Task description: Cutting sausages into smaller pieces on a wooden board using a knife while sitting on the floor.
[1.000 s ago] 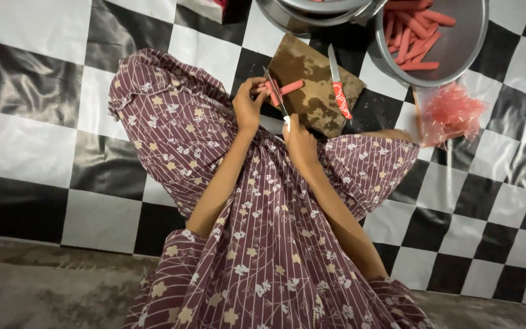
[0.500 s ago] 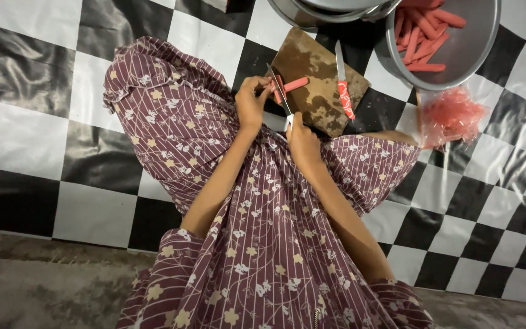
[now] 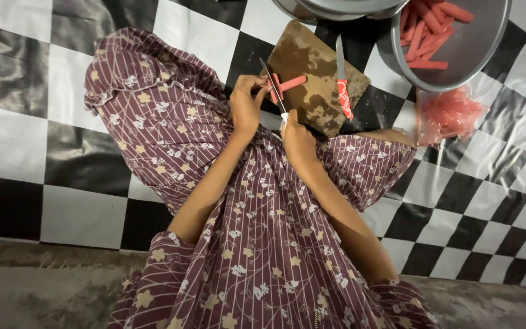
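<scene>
While the left hand (image 3: 246, 103) pinches a pink sausage (image 3: 288, 85) on the wooden cutting board (image 3: 318, 67), the right hand (image 3: 298, 135) is clenched around a knife (image 3: 273, 85) whose blade points to 11 o'clock across it. A red-handled knife (image 3: 343, 82) lies at 3 o'clock; a metal bowl (image 3: 476, 49) of sausages sits at 2 o'clock.

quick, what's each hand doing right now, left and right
Left hand: closed on a red sausage at the edge of the wooden cutting board.
Right hand: closed on a knife, blade against that sausage.
</scene>
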